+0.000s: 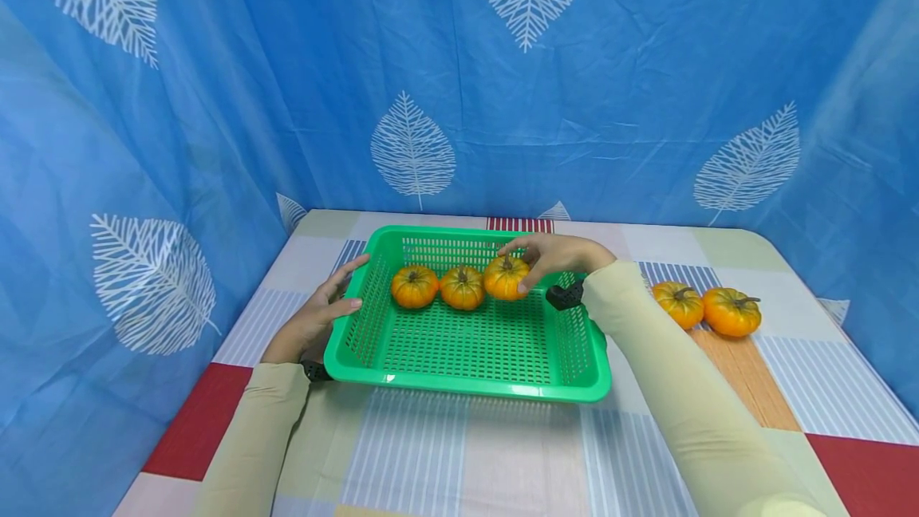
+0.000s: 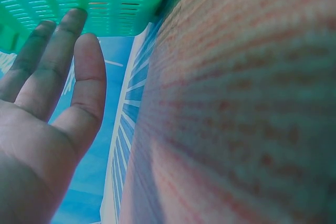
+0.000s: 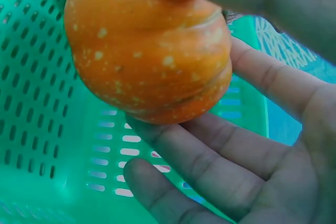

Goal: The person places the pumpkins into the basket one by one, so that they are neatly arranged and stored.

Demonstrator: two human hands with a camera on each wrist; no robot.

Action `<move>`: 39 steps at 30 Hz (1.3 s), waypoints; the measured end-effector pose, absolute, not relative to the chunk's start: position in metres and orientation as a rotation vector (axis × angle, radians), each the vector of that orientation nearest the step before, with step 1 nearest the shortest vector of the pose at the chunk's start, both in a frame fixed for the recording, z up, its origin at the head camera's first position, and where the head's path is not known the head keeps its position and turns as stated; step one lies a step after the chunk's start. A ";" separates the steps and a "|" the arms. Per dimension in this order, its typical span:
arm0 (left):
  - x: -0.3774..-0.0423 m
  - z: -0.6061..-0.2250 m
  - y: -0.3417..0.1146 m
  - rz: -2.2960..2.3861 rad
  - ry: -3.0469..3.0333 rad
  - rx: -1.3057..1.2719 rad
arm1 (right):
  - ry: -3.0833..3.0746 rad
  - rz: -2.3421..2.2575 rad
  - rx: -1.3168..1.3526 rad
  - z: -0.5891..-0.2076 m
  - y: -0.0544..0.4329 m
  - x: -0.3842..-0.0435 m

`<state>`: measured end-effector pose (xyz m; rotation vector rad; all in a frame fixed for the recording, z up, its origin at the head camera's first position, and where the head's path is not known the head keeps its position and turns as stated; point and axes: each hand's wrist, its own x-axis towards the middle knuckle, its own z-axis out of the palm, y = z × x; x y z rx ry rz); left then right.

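My right hand (image 1: 551,255) grips a small orange pumpkin (image 1: 505,278) inside the green plastic basket (image 1: 467,380). Close up in the right wrist view, the thumb lies over the pumpkin (image 3: 152,51) and fingers curl beneath and behind it. Two more pumpkins sit to its left in the basket: a middle pumpkin (image 1: 463,288) and a left pumpkin (image 1: 414,287). At the basket's left side, my left hand (image 1: 316,317) has its fingers extended, fingertips right at the outer wall. The left wrist view shows those fingers against the slotted green wall (image 2: 118,3).
Two other pumpkins, one nearer (image 1: 678,305) and one farther right (image 1: 732,312), lie on the patchwork tablecloth (image 1: 517,453) beyond my right forearm. A blue curtain (image 1: 610,102) with white leaf prints hangs behind the table and along its sides.
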<state>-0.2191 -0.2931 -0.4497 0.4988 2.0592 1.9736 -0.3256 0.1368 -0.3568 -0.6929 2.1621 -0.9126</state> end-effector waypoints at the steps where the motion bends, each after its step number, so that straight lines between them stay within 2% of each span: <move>1: -0.219 -0.449 -0.293 1.971 2.061 0.498 | 2.169 -0.894 -0.688 -0.357 0.136 -0.326; 17: -0.221 -0.452 -0.293 1.972 2.052 0.522 | 2.279 -0.594 -0.620 -0.362 0.124 -0.325; 39: -0.220 -0.450 -0.293 1.990 2.052 0.548 | 2.344 -0.468 -0.677 -0.371 0.116 -0.323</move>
